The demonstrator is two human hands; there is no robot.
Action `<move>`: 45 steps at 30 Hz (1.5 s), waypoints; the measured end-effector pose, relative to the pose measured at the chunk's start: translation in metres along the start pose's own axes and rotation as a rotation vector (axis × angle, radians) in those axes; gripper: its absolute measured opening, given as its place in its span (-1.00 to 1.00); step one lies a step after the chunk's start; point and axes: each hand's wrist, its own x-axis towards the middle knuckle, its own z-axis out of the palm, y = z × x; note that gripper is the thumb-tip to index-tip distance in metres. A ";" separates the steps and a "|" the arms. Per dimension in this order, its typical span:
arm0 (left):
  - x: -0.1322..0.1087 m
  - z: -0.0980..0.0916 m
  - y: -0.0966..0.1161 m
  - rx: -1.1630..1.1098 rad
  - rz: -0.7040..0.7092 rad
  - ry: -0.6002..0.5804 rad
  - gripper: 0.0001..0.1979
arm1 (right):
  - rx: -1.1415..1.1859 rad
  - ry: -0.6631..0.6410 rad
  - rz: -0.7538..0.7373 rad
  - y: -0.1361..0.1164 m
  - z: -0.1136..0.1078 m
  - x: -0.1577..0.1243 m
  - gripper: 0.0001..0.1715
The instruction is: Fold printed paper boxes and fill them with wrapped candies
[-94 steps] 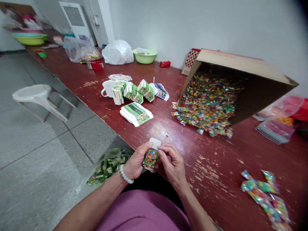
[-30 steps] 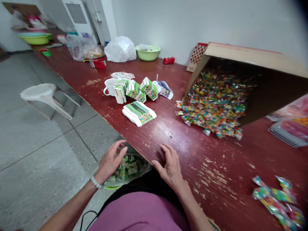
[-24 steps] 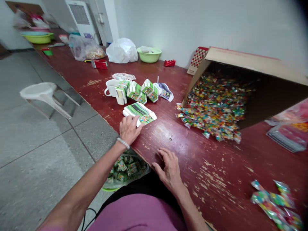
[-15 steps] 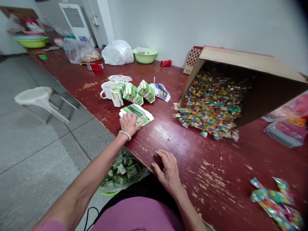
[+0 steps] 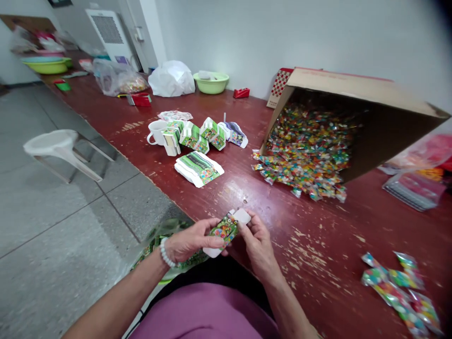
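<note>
Between my hands is a small green printed candy box [image 5: 225,229] with white end flaps sticking out. My left hand [image 5: 196,240] grips its left side, thumb across the printed face. The fingers of my right hand [image 5: 259,240] close on the flap at the upper right end. Just beyond lies a stack of flat green cartons [image 5: 199,168] on the red table. Behind that stack stand bundles of folded green cartons [image 5: 194,137] beside a white mug [image 5: 156,133]. Wrapped candies [image 5: 303,160] spill from a tipped cardboard box [image 5: 353,89] at the right.
Strips of candy packets [image 5: 395,292] lie at the lower right. Below the table edge, a plastic-lined tub [image 5: 155,247] holds green boxes. A white stool [image 5: 52,143] stands on the floor at left. A green basin [image 5: 212,84] and a red tape dispenser [image 5: 241,93] sit by the wall.
My left hand has left the carton stack and come back toward me with one green box. My right hand has risen slightly and now holds the box's other end.
</note>
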 end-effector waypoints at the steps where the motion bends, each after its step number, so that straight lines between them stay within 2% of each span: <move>1: -0.001 0.004 -0.003 -0.084 -0.046 -0.124 -0.52 | -0.007 -0.045 0.011 -0.003 0.001 -0.003 -0.63; 3: -0.001 0.009 -0.008 -0.213 -0.092 -0.316 -0.47 | -0.029 -0.139 0.031 -0.009 0.001 -0.008 -0.62; 6: 0.003 0.014 -0.015 -0.319 -0.085 -0.437 -0.43 | -0.031 -0.236 0.062 -0.018 0.001 -0.014 -0.57; 9: 0.006 0.019 -0.018 -0.279 -0.041 -0.405 -0.40 | 0.004 -0.277 0.126 -0.027 0.001 -0.018 -0.39; 14: 0.005 0.024 -0.015 -0.192 0.005 -0.339 -0.25 | 0.069 -0.288 0.215 -0.039 0.008 -0.023 0.06; 18: 0.001 0.027 -0.012 -0.184 0.012 -0.312 -0.24 | 0.109 -0.236 0.170 -0.043 0.013 -0.026 0.19; 20: -0.001 0.029 -0.008 -0.181 0.015 -0.304 -0.26 | 0.081 -0.210 0.108 -0.040 0.015 -0.027 0.15; 23: -0.003 0.032 -0.002 -0.155 0.036 -0.275 -0.26 | -0.036 -0.160 -0.024 -0.034 0.015 -0.027 -0.02; 27: -0.005 0.033 0.002 -0.119 0.061 -0.242 -0.23 | -0.507 0.157 -0.485 -0.033 0.011 -0.029 -0.38; 28: -0.005 0.032 0.000 -0.119 0.054 -0.239 -0.24 | -0.641 0.189 -0.579 -0.036 0.009 -0.029 -0.48; 30: -0.005 0.030 -0.004 -0.102 0.032 -0.231 -0.28 | -0.830 0.130 -0.671 -0.042 0.006 -0.030 -0.65; 32: -0.005 0.028 -0.008 -0.048 0.009 -0.227 -0.33 | -0.902 0.004 -0.659 -0.048 0.003 -0.031 -0.71; 34: -0.004 0.026 -0.009 0.025 -0.011 -0.221 -0.35 | -0.914 -0.070 -0.613 -0.053 0.001 -0.030 -0.71; 38: -0.005 0.023 -0.001 0.140 -0.018 -0.221 -0.38 | -0.862 -0.174 -0.519 -0.057 -0.004 -0.029 -0.67; 43: -0.005 0.021 0.010 0.191 -0.039 -0.226 -0.63 | -0.783 -0.263 -0.456 -0.061 -0.012 -0.027 -0.72; 45: -0.004 0.021 0.010 0.185 -0.080 -0.234 -0.67 | -0.745 -0.309 -0.406 -0.062 -0.016 -0.025 -0.74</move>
